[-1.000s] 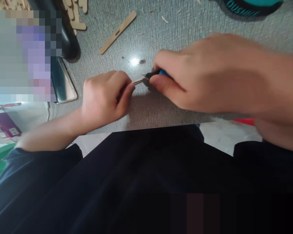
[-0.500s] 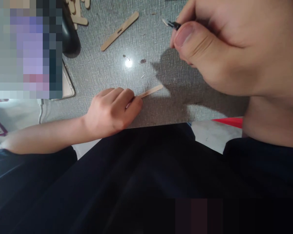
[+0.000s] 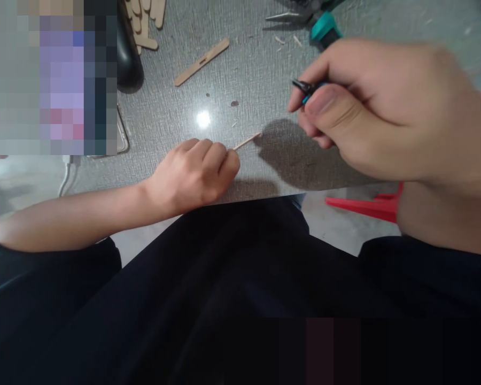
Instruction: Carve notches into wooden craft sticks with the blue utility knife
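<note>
My left hand (image 3: pixel 200 171) rests near the table's front edge, closed around a thin wooden craft stick (image 3: pixel 246 141). The stick's free end points right, seen almost edge-on; the rest is hidden in the fist. Above and to the right, my right hand (image 3: pixel 344 107) is raised over the table, its thumb and fingers pinched on a small dark-tipped tool (image 3: pixel 301 85) with a bit of blue. Most of that tool is hidden in the palm, so its kind is unclear. A craft stick with a small slot (image 3: pixel 202 61) lies flat between the hands, farther back.
Needle-nose pliers with teal grips (image 3: pixel 324 27) lie behind my right hand, beside small wood slivers (image 3: pixel 279 40). Several craft sticks (image 3: pixel 145 24) are piled at the back left, near a black rounded object (image 3: pixel 129 59). A white cable (image 3: pixel 67 174) hangs off the left.
My right hand has moved down and away from the camera with the tool, and the pale sliver at its tip no longer shows. The left hand's stick has turned edge-on. The view has shifted.
</note>
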`<state>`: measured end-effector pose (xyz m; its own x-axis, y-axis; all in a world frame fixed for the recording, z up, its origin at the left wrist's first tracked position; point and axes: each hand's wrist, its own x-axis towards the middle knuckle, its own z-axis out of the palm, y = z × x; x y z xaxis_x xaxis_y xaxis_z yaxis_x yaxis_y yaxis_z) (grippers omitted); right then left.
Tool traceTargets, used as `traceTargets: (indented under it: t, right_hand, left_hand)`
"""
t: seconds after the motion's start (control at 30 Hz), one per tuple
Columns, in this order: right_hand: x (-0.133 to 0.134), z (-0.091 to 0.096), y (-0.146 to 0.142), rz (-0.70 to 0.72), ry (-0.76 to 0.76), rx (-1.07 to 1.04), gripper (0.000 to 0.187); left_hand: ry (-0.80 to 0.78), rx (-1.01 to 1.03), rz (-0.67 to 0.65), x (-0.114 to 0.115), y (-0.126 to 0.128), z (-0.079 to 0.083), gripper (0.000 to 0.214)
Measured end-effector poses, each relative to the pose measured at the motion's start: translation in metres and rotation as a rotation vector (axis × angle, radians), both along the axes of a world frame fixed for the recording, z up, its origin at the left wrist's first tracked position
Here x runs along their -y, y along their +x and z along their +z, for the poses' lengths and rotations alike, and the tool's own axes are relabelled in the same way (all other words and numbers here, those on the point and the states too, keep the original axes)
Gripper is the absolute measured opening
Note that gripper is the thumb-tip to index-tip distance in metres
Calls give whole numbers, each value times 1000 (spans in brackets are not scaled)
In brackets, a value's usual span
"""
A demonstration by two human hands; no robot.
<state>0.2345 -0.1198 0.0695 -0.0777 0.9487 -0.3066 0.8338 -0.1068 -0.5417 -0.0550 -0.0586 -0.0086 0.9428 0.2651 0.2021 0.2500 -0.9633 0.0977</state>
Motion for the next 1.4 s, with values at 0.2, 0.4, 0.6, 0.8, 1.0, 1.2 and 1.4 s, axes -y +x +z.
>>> traceTargets:
  t: [0.2, 0.4, 0.6, 0.8, 1.0, 1.2, 1.4]
  right_hand:
    - [6, -11, -9, -19, -127, -40, 33]
    - [-8, -16, -26, 154, -337, 185, 45]
    - [-30, -16, -36, 225, -474, 208, 58]
    - [-48, -11, -45, 190, -608, 95, 64]
    - [-57, -4, -52, 179, -726, 230, 68]
    - [-58, -4, -54, 146, -766, 204, 69]
    - [-58, 1, -55, 106, -795, 205, 63]
  left_hand:
    - [-64, -40, 113, -10, 4, -7, 41]
    - [33, 40, 35, 5, -3, 4, 32]
    - [111, 15, 32, 24, -6, 0, 36]
    - [55, 20, 24, 24, -6, -6, 25]
    - [103, 96, -12, 22, -3, -1, 25]
    - [119, 97, -6, 23, -1, 0, 26]
    - [71, 89, 6, 27, 0, -2, 25]
